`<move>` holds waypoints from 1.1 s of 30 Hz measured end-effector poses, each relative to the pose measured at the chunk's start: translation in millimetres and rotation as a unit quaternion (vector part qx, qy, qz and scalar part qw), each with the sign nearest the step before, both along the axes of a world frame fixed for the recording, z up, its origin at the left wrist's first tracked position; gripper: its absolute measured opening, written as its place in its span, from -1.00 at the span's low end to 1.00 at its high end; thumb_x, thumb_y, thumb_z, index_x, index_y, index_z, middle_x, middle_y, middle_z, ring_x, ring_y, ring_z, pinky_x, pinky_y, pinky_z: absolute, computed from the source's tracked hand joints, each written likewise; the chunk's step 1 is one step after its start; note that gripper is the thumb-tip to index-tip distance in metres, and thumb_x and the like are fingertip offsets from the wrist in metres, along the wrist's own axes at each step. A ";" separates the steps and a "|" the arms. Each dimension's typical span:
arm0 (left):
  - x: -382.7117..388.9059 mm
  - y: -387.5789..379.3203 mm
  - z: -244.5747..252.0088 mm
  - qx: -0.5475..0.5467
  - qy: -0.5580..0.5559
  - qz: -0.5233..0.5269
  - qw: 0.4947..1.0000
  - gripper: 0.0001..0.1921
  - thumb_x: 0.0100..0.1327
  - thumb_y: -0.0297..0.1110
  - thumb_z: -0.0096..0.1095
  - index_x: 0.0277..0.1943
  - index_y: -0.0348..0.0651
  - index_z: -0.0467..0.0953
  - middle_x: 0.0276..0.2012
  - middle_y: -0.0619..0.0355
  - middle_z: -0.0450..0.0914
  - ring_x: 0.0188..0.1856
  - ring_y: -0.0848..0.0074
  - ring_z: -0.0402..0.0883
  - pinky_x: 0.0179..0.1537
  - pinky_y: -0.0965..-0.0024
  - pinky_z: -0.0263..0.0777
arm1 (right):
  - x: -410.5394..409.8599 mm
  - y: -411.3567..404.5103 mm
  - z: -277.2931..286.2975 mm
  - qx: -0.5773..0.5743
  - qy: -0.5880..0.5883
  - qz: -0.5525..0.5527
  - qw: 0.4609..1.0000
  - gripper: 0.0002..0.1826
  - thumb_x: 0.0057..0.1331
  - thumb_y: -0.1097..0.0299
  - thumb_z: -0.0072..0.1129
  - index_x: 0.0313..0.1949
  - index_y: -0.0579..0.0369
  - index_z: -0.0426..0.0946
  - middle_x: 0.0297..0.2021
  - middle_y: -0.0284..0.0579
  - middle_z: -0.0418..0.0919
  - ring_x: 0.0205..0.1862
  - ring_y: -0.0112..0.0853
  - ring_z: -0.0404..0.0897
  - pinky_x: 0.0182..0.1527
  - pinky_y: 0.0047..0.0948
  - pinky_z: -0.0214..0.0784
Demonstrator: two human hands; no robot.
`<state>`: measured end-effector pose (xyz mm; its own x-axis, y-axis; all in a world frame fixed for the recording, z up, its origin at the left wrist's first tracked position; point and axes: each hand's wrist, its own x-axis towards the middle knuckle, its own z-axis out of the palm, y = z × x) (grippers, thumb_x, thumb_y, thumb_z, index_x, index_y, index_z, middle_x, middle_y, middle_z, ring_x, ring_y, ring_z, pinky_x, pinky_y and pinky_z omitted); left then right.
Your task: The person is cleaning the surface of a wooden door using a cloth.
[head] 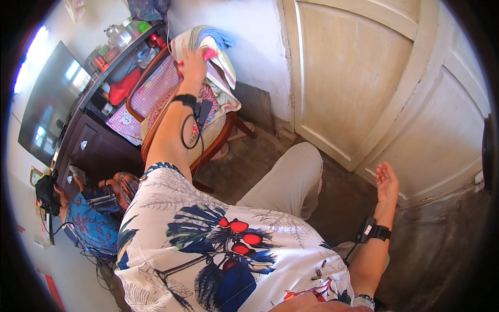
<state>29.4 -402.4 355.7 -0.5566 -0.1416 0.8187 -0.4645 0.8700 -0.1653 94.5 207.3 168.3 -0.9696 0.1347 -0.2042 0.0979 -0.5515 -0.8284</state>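
Observation:
My left hand (193,64) reaches to the back of a wooden armchair (156,66), where folded cloths (230,72) are draped. Bright pink-red material (209,54) shows on both sides of this hand; whether the fingers grip it is hidden. A light blue cloth (218,37) lies over the top of the chair back. On the seat is a multicoloured woven cloth (206,97). My right hand (387,181) is raised by the cream wooden door, palm turned up and fingers slightly curled, with nothing in it. Each wrist wears a black strap with a device and cable.
A dark cabinet (113,134) with a television (50,101), glass jars (118,36) and a red cloth (122,87) stands at left. Another person (91,218) in a blue patterned top is at the lower left. Slippers (221,152) lie under the chair. The cream panelled door (351,78) is ahead.

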 end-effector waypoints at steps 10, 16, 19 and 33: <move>-37.0 -48.8 10.9 -0.038 -0.149 -0.105 0.982 -0.69 0.18 -0.41 -0.04 -0.02 0.14 0.45 -0.05 0.16 0.43 0.00 0.16 0.41 -0.09 -0.02 0.39 | -1.0 -0.7 -1.6 0.025 -0.005 0.026 0.999 -0.63 0.26 0.23 0.05 -0.05 0.24 0.40 -0.27 -0.12 0.54 -0.30 -0.47 0.51 -0.31 -0.54 0.36; -22.7 -15.1 6.8 -0.028 -0.207 -0.028 0.977 -0.74 0.16 -0.39 -0.01 -0.09 0.12 0.48 0.04 0.18 0.35 0.13 0.20 0.28 -0.07 -0.18 0.31 | 1.8 -2.2 0.0 0.040 -0.010 0.027 0.999 -0.62 0.25 0.21 0.05 -0.04 0.23 0.41 -0.27 -0.13 0.54 -0.29 -0.47 0.51 -0.30 -0.54 0.36; 33.7 -6.9 -15.5 -0.042 -0.172 -0.040 0.983 -0.73 0.04 -0.42 0.10 -0.16 0.10 0.52 0.11 0.14 0.29 0.21 0.23 0.19 -0.04 -0.24 0.25 | 3.8 6.2 -8.8 0.036 -0.013 0.026 0.999 -0.60 0.25 0.19 0.06 -0.03 0.22 0.41 -0.25 -0.13 0.54 -0.27 -0.47 0.51 -0.27 -0.54 0.36; 287.3 -68.8 -123.8 0.014 0.001 0.059 0.998 -0.59 -0.16 -0.55 0.26 -0.16 0.02 0.54 0.17 -0.06 0.25 0.22 0.05 0.17 0.14 0.10 0.13 | -8.8 18.8 -31.9 0.011 -0.001 0.050 0.999 -0.59 0.23 0.18 0.09 -0.04 0.22 0.41 -0.22 -0.14 0.53 -0.24 -0.45 0.50 -0.23 -0.53 0.36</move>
